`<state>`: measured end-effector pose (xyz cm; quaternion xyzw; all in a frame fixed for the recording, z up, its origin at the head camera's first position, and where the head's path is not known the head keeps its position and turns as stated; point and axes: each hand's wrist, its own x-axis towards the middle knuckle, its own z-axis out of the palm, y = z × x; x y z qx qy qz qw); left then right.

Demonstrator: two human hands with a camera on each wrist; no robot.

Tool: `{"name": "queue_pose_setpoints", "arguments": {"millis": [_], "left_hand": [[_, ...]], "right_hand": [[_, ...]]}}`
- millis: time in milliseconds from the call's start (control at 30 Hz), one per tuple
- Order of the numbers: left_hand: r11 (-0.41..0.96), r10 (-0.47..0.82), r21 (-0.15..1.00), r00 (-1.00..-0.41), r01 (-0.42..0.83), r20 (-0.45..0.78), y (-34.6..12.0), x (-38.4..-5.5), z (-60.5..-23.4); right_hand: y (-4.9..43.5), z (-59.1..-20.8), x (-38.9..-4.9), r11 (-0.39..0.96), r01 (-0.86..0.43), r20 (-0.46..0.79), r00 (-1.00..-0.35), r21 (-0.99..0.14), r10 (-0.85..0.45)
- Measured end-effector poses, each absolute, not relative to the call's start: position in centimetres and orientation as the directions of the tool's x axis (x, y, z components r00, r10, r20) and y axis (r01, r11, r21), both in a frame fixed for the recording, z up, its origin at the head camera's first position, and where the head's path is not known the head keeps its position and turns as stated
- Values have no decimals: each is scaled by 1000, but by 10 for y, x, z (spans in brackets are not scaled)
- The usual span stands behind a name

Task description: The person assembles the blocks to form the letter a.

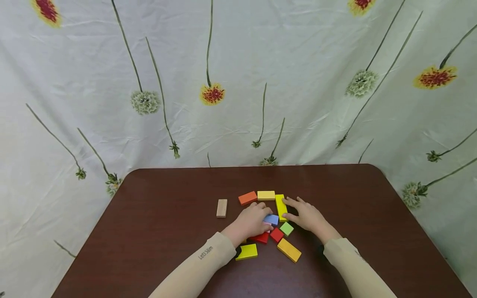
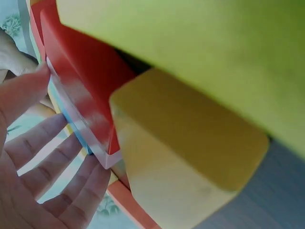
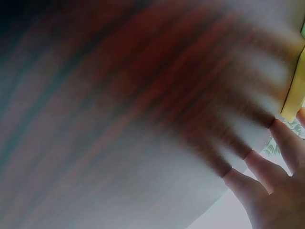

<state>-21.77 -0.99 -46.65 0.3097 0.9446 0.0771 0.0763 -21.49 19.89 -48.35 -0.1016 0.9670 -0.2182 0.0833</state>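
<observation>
My left hand [image 1: 251,221] reaches over the middle of a loose group of coloured blocks. Its spread fingers and thumb lie along the edges of a pink block [image 2: 90,136] and a blue block [image 1: 273,219], beside a red block [image 1: 261,238]. To its right, my right hand [image 1: 307,215] is spread, thumb and fingertips at the right side of a long yellow block [image 1: 281,209]. In the right wrist view, the same yellow block [image 3: 295,93] shows at the right edge near the fingertips. The left hand partly hides the pink block.
Around the hands lie an orange block [image 1: 247,198], a pale yellow block [image 1: 266,195], a small red block [image 1: 277,234], a green block [image 1: 286,229], an amber block [image 1: 289,250] and a yellow-green block [image 1: 247,251]. A plain wooden block [image 1: 221,208] lies left on the brown table [image 1: 160,223].
</observation>
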Motion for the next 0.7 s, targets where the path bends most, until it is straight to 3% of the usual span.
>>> {"name": "queue_pose_setpoints", "arguments": {"millis": [700], "left_hand": [[808, 570, 219, -820, 547, -56, -5, -207, -463]], "right_hand": [[199, -482, -214, 891, -152, -134, -964, -429, -229]]}}
